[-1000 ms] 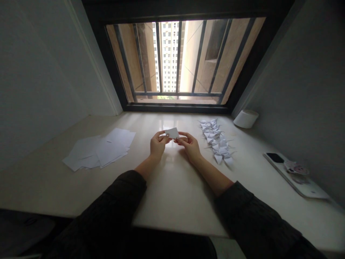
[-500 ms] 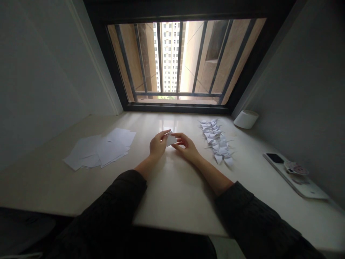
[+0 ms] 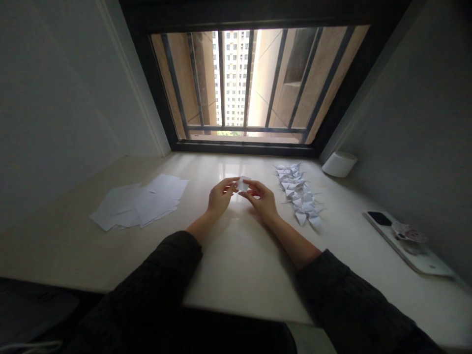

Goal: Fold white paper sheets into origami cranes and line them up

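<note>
Both my hands meet over the middle of the pale table (image 3: 239, 255), a little above its surface. My left hand (image 3: 220, 195) and my right hand (image 3: 261, 197) pinch a small folded piece of white paper (image 3: 243, 184) between their fingertips. Only a small part of the paper shows between the fingers. Dark sleeves cover both forearms. A loose stack of flat white paper sheets (image 3: 142, 201) lies to the left of my left hand. A row of several folded white paper figures (image 3: 300, 194) lies just right of my right hand.
A white cylinder-shaped object (image 3: 339, 163) sits at the back right corner by the wall. A white tablet-like device with a phone and stickers on it (image 3: 407, 236) lies at the right. A barred window (image 3: 254, 83) rises behind the table.
The paper piece was larger and held flat a second ago; now it is folded smaller and pinched tighter between both hands. The hands stayed in place.
</note>
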### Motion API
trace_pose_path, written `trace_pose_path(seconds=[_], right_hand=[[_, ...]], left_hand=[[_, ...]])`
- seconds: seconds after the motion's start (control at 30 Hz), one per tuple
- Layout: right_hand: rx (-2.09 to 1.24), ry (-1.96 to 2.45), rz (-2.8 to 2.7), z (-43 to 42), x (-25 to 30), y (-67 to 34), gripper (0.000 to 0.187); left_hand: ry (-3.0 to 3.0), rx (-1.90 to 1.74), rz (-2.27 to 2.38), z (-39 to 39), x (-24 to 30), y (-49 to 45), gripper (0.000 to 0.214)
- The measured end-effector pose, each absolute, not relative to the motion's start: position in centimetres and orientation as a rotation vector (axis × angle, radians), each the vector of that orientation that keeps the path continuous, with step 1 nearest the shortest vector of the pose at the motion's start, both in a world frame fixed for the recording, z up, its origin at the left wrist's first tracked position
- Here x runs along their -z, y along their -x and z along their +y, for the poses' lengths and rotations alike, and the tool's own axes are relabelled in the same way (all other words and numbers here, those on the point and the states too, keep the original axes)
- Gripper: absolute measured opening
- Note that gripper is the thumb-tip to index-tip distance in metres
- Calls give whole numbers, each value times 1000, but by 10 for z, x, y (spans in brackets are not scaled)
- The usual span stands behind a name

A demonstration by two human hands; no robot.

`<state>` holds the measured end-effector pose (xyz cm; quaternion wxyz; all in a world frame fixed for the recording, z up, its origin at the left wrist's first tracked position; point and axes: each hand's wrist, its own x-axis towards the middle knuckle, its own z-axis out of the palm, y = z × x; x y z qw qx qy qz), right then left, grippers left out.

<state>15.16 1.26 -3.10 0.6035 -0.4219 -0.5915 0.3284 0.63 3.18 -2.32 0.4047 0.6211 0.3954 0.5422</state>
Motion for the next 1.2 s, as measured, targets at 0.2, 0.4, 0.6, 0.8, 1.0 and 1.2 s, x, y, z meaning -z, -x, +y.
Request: trace_pose_path(seconds=[0.2, 0.4, 0.6, 0.8, 1.0, 1.2], right_hand=[[-911, 938, -1214, 14, 31, -151, 44], [-1015, 899, -1115, 14, 29, -150, 41], [-1047, 896, -1101, 13, 26, -151, 33], [-1030, 887, -1042, 12, 25, -150, 25], [-1063, 919, -982, 10, 24, -145, 30], [-1034, 976, -948, 11, 25, -142, 26]], left_hand=[[-1549, -1349, 996, 31, 20, -4, 35], [-1519, -1351, 940, 32, 18, -2, 29], [-1499, -1400, 970, 31, 20, -2, 23], [-1425, -1420, 936, 28, 17, -5, 22], [-1211, -1449, 1003, 26, 19, -11, 30], [-1135, -1472, 1027, 27, 22, -13, 31]])
